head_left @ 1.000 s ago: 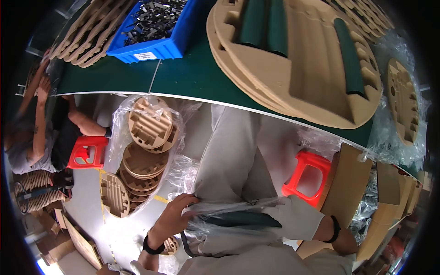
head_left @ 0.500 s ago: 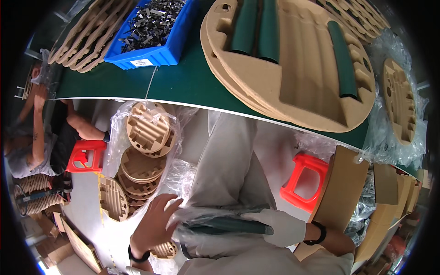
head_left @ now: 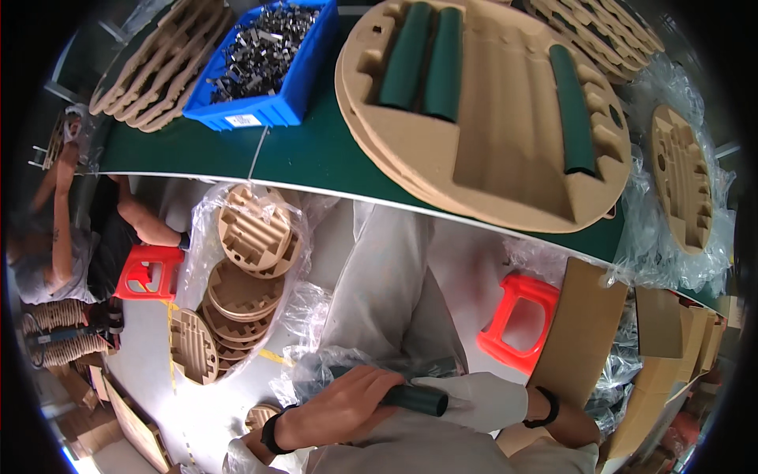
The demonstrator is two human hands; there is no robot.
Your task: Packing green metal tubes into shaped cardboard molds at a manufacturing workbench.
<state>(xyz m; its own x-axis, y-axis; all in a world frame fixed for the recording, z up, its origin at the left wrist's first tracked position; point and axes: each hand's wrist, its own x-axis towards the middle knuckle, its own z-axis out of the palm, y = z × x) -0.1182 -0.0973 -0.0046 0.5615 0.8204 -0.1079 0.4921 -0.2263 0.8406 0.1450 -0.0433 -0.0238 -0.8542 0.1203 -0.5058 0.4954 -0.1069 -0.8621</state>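
Gripping a dark green roll (head_left: 410,397) low over the lap, the left hand (head_left: 343,407) is clenched around its middle while the gloved right hand (head_left: 478,400) closes on its far end, beside a clear plastic bag (head_left: 316,371). On the tabletop (head_left: 308,154), the round moulded pulp tray (head_left: 505,150) near the front edge already carries three green rolls (head_left: 430,55), with several slots still bare, so filling looks partly done.

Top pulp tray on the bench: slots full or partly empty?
Partly empty. The top pulp tray holds three dark green rolls: two side by side at its left, one at its right. The wide middle recess is bare.
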